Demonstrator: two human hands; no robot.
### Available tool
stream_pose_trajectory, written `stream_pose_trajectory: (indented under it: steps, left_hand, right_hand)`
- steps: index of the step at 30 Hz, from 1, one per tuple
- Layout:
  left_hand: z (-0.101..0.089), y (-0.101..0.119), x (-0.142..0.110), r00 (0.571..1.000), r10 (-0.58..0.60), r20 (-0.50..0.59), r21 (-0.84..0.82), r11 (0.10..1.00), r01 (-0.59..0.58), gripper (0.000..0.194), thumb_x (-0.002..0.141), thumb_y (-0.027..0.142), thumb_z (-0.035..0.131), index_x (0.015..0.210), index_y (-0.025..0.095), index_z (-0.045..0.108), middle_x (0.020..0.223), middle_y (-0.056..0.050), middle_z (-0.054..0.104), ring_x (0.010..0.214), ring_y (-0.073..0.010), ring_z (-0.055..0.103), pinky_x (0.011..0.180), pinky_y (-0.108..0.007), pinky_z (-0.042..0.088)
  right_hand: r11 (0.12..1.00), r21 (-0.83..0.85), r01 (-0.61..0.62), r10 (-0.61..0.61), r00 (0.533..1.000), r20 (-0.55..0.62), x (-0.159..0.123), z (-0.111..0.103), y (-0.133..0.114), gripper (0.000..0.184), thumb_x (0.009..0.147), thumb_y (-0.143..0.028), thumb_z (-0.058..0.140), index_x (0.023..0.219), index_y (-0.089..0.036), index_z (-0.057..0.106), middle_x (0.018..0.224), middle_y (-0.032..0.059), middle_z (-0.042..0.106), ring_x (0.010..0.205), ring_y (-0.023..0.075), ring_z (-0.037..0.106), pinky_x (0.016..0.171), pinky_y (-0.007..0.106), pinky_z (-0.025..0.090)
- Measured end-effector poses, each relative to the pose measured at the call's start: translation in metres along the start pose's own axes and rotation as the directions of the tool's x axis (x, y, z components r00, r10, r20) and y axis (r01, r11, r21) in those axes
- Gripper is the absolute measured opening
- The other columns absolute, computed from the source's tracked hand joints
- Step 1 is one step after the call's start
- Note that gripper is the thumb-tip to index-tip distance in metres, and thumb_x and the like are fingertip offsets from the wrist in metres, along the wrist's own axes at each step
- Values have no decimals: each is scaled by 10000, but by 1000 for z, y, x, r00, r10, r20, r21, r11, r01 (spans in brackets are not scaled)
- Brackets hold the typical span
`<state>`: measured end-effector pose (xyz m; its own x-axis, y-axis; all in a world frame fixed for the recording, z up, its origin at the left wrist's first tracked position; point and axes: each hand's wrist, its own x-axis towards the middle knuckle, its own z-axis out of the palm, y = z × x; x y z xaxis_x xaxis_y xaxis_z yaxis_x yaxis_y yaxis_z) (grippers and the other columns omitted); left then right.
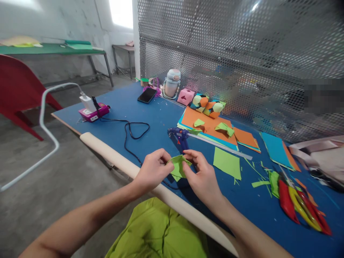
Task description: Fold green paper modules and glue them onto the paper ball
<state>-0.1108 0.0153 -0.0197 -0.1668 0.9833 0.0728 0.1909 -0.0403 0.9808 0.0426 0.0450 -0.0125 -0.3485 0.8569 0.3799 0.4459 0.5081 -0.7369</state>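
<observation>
Between both hands, over the front of the blue table (113,107), is a small folded piece of green paper (178,168). My left hand (156,166) pinches its left side between thumb and fingers. The right side is gripped by my right hand (200,172), fingers curled at its top edge. Just behind them lies a blue glue gun (180,135) with a long clear glue stick running out to the right. A flat square of green paper (228,163) rests right of my right hand. Two folded green pieces (226,129) lie on the orange paper stack (206,120).
Scissors with red and yellow handles (301,204) lie right among green scraps. Folded paper balls (199,102), a pink paper shape (185,96), a bottle (172,84) and a phone (147,95) stand or lie along the back. A black cord (131,123) runs from a purple power strip (94,111).
</observation>
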Motion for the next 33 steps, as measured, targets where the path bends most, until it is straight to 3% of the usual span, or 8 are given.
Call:
stream_pose_trajectory:
  steps: [5, 11, 15, 17, 20, 25, 28, 33]
  left_hand:
    - [1, 1, 1, 957, -152, 248, 49, 988, 144, 105, 621, 122, 493, 605, 193, 417, 485, 55, 523, 458, -116, 563, 419, -190, 357]
    - [4, 9, 3, 956, -228, 185, -170, 951, 260, 132, 656, 91, 474, 625, 185, 387, 467, 81, 484, 457, -122, 621, 434, -169, 360]
    - [6, 9, 1, 917, -269, 294, -186, 925, 331, 127, 683, 108, 509, 676, 181, 404, 477, 77, 504, 483, -130, 631, 457, -177, 387]
    - [6, 9, 0, 929, -220, 298, -207, 935, 288, 122, 705, 162, 549, 742, 178, 434, 545, 61, 551, 509, -120, 616, 488, -200, 421]
    - [5, 11, 1, 971, -117, 208, -201, 966, 160, 170, 751, 263, 571, 874, 167, 504, 702, 22, 617, 623, -114, 603, 574, -224, 458]
    - [2, 14, 4, 994, 20, 107, 46, 999, -25, 205, 825, 292, 496, 822, 152, 646, 824, -31, 680, 765, -144, 598, 700, -242, 452]
    - [2, 13, 4, 995, 51, 86, 87, 995, -58, 231, 835, 294, 481, 806, 162, 668, 806, -24, 694, 753, -153, 604, 688, -245, 460]
    - [5, 11, 5, 997, 42, 72, 22, 999, -44, 206, 809, 276, 526, 872, 162, 686, 896, -38, 714, 817, -162, 628, 741, -248, 479]
  right_hand:
    - [991, -49, 127, -128, 991, -33, 0, -1, 2, 227, 829, -181, 517, 1054, -213, 531, 894, 47, 662, 838, 166, 639, 789, 322, 507]
    - [1000, 24, 12, -11, 999, -46, 3, -2, -2, 172, 815, -257, 567, 975, -197, 582, 915, 47, 673, 834, 169, 635, 757, 292, 506]
    - [999, 5, -46, 46, 999, -16, 6, -5, -6, 152, 841, -283, 527, 803, -179, 632, 725, 11, 662, 637, 137, 593, 600, 237, 463]
    - [997, 16, -74, 74, 997, -15, 7, -5, -6, 169, 836, -289, 536, 777, -174, 644, 693, 4, 658, 602, 130, 576, 561, 226, 439]
    - [994, 46, -95, 95, 995, 11, 7, -4, -7, 177, 827, -299, 548, 763, -173, 653, 670, -1, 653, 595, 132, 574, 540, 222, 428]
    - [995, 67, -70, 68, 997, 41, 6, -3, -8, 181, 820, -315, 550, 785, -175, 660, 679, 2, 661, 593, 136, 584, 529, 221, 435]
    - [996, 62, -69, 66, 997, 46, 7, -3, -7, 206, 840, -319, 518, 810, -177, 664, 702, 8, 667, 595, 136, 587, 529, 223, 442]
    - [999, 18, -37, 36, 999, 21, 5, -2, -5, 221, 860, -300, 497, 781, -178, 663, 666, 1, 654, 573, 130, 575, 559, 231, 446]
